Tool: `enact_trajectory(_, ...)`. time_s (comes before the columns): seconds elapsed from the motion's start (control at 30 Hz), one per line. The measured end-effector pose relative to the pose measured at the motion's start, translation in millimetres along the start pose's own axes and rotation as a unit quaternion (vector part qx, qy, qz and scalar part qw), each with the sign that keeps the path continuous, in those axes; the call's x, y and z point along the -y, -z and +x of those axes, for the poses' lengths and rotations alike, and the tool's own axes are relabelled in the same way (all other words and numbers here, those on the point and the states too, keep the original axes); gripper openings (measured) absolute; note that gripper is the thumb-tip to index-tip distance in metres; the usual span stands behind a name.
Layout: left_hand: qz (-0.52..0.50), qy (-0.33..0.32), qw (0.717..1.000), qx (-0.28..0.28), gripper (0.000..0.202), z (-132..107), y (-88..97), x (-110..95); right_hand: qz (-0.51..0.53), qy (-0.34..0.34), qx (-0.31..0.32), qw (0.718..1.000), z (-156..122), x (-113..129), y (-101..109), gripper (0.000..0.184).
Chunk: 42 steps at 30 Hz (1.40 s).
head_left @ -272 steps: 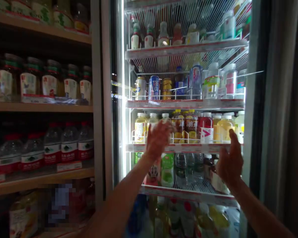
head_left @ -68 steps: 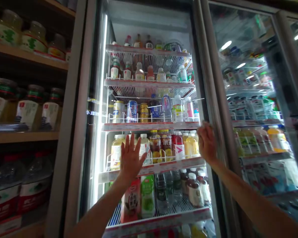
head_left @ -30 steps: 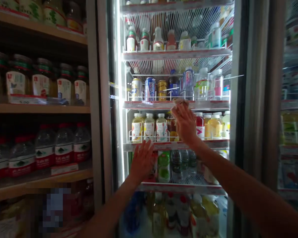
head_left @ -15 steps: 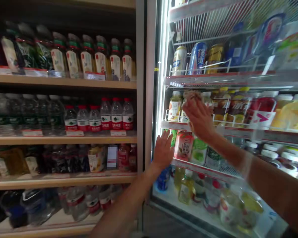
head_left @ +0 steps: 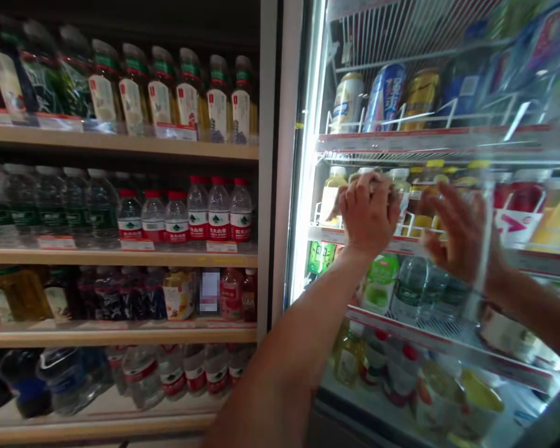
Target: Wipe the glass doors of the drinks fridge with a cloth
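Note:
My left hand [head_left: 368, 214] reaches into a lit drinks fridge, its fingers curled round a pale bottle [head_left: 332, 193] with a white cap, in the row of juice bottles on the middle wire shelf [head_left: 326, 235]. To its right, my right hand [head_left: 457, 233] hangs in front of that row with its fingers spread and nothing in it, slightly blurred. Beside it stand amber bottles with yellow caps [head_left: 429, 186] and a red bottle [head_left: 518, 205]. Below the hands, green and clear bottles [head_left: 410, 280] fill the lower shelf.
Cans [head_left: 385, 93] line the fridge shelf above. The fridge's grey frame [head_left: 280, 155] divides it from wooden shelves on the left, which hold red-capped water bottles [head_left: 219, 211] and tall jars [head_left: 186, 93]. More drinks [head_left: 443, 392] sit on the fridge floor.
My left hand has risen from the lower shelf edge and closed round the pale bottle. My right hand has come off that bottle and moved right, fingers apart.

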<state>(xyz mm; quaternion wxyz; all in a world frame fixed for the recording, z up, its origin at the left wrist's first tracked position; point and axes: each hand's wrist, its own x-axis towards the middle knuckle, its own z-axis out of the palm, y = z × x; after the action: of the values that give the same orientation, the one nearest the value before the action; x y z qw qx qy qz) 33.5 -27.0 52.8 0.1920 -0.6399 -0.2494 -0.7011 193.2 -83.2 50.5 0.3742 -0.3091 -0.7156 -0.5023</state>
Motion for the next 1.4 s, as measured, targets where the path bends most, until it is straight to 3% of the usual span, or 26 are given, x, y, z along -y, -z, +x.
enact_trajectory(0.13,0.046,-0.066,0.996,0.040,0.035,41,16.1,51,-0.061,-0.051,-0.015,0.997,-7,-22,9,0.063)
enact_trajectory(0.2,0.058,-0.016,0.998,0.013,0.038,50,32.4,83,-0.065,-0.058,-0.003,0.996,-10,-20,9,0.063)
enact_trajectory(0.27,0.066,0.069,0.994,-0.050,0.041,48,40.7,100,-0.075,-0.058,-0.001,0.995,-10,-16,8,0.064)
enact_trajectory(0.3,0.063,0.078,0.993,-0.062,0.043,43,39.8,99,-0.081,-0.057,-0.005,0.995,-10,-13,7,0.064)
enact_trajectory(0.37,0.043,0.013,0.998,-0.033,0.045,28,30.2,83,-0.088,-0.053,-0.006,0.995,-9,-11,6,0.065)
enact_trajectory(0.47,0.006,-0.188,0.976,0.108,0.040,16,16.3,54,-0.088,-0.040,-0.018,0.995,-10,-14,5,0.063)
enact_trajectory(0.53,0.012,-0.277,0.942,0.189,0.037,28,18.9,54,-0.098,-0.022,-0.039,0.994,-11,-16,3,0.059)
enact_trajectory(0.57,0.025,-0.275,0.943,0.187,0.036,39,23.2,60,-0.106,-0.016,-0.048,0.993,-12,-17,3,0.056)
enact_trajectory(0.67,0.066,-0.118,0.990,0.032,0.040,62,35.3,80,-0.109,-0.031,-0.043,0.993,-12,-15,2,0.047)
enact_trajectory(0.73,0.075,-0.080,0.994,-0.007,0.044,51,37.9,83,-0.101,-0.051,-0.031,0.993,-11,-13,2,0.043)
enact_trajectory(0.8,0.068,-0.170,0.980,0.073,0.044,21,39.2,78,-0.100,-0.053,-0.029,0.993,-11,-11,2,0.042)
enact_trajectory(0.87,0.063,-0.321,0.924,0.201,0.044,-9,43.4,76,-0.101,-0.041,-0.031,0.994,-11,-11,3,0.042)
enact_trajectory(0.9,0.070,-0.358,0.901,0.236,0.042,-18,46.7,78,-0.101,-0.036,-0.032,0.994,-12,-11,3,0.041)
enact_trajectory(0.93,0.087,-0.340,0.910,0.221,0.040,-23,50.0,82,-0.101,-0.035,-0.030,0.994,-12,-11,3,0.041)
enact_trajectory(0.97,0.116,-0.280,0.937,0.176,0.041,-23,52.8,87,-0.101,-0.039,-0.028,0.994,-13,-10,3,0.041)
enact_trajectory(1.03,0.155,-0.127,0.979,0.046,0.043,-20,54.2,93,-0.101,-0.048,-0.022,0.993,-14,-10,3,0.041)
enact_trajectory(1.07,0.155,-0.089,0.984,0.007,0.045,-20,52.5,92,-0.101,-0.052,-0.019,0.993,-14,-10,2,0.042)
enact_trajectory(1.1,0.141,-0.102,0.985,0.005,0.047,-22,49.7,89,-0.102,-0.053,-0.018,0.993,-14,-10,2,0.043)
enact_trajectory(1.13,0.118,-0.166,0.978,0.042,0.048,-25,46.5,85,-0.104,-0.053,-0.020,0.993,-15,-10,2,0.044)
enact_trajectory(1.2,0.078,-0.337,0.925,0.156,0.045,-32,41.7,78,-0.111,-0.045,-0.024,0.992,-15,-11,1,0.044)
enact_trajectory(1.23,0.073,-0.384,0.902,0.184,0.042,-32,41.1,77,-0.115,-0.041,-0.027,0.992,-15,-11,1,0.043)
enact_trajectory(1.27,0.083,-0.383,0.903,0.177,0.040,-31,41.7,79,-0.118,-0.037,-0.029,0.992,-14,-11,1,0.043)
enact_trajectory(1.33,0.122,-0.248,0.959,0.064,0.038,-24,44.0,87,-0.120,-0.034,-0.033,0.992,-14,-11,1,0.042)
enact_trajectory(1.4,0.132,-0.097,0.986,-0.042,0.042,-19,44.1,90,-0.118,-0.038,-0.032,0.992,-15,-11,1,0.042)
